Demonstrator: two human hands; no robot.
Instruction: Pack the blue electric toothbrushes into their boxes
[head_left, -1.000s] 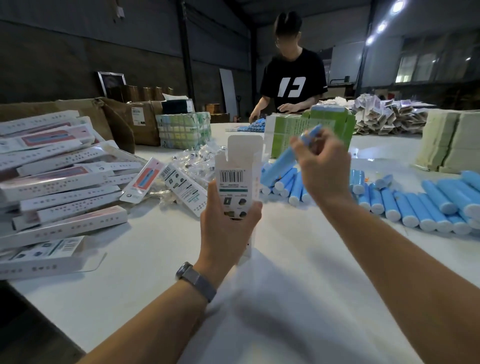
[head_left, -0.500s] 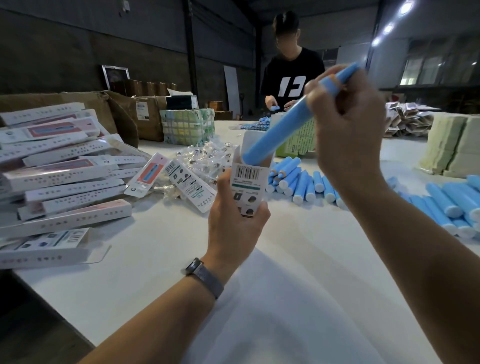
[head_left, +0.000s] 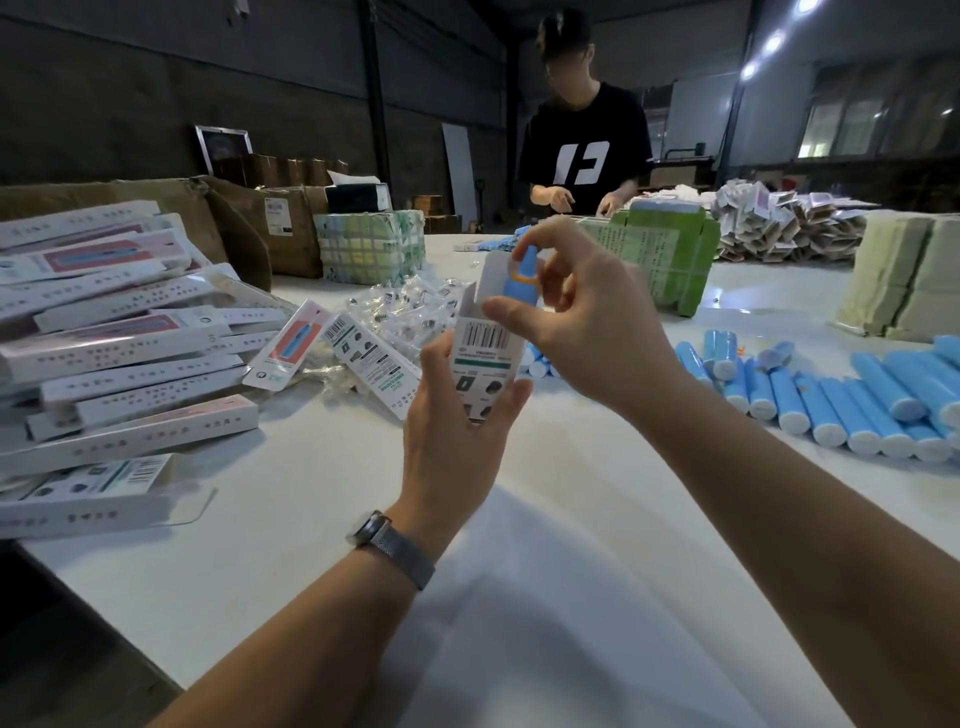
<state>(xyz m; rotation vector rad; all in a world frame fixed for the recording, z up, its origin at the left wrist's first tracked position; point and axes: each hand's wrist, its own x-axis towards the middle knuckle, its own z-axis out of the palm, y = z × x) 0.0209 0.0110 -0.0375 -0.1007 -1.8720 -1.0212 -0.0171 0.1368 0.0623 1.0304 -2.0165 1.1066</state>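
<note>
1. Left hand (head_left: 457, 415) clenched round the box (head_left: 480, 353), held upright with its flap open so the mouth faces up.
2. Right hand (head_left: 587, 332) fingers (head_left: 511, 312) pinch the blue toothbrush (head_left: 521, 283), mostly inside the box, tip protruding.
3. Loose toothbrushes (head_left: 841, 400) wait on the bench (head_left: 270, 519).

Dim warehouse, bright white counter, wide-angle bend at the edges.

Light comes from the ceiling lamps (head_left: 772, 41) high above the counter's (head_left: 260, 545) far right end, and from pale windows (head_left: 878, 124) beyond it; the lamps flare into soft white blobs. The wall behind the counter's left side sinks into near black. The counter glares white in the middle and falls to grey at its near left corner. A soft shadow lies on it below the left hand (head_left: 457, 431). The boxed stack (head_left: 104, 332) at the counter's left edge is smeared and its print unreadable. Both forearms stretch and bow toward the bottom corners.
</note>
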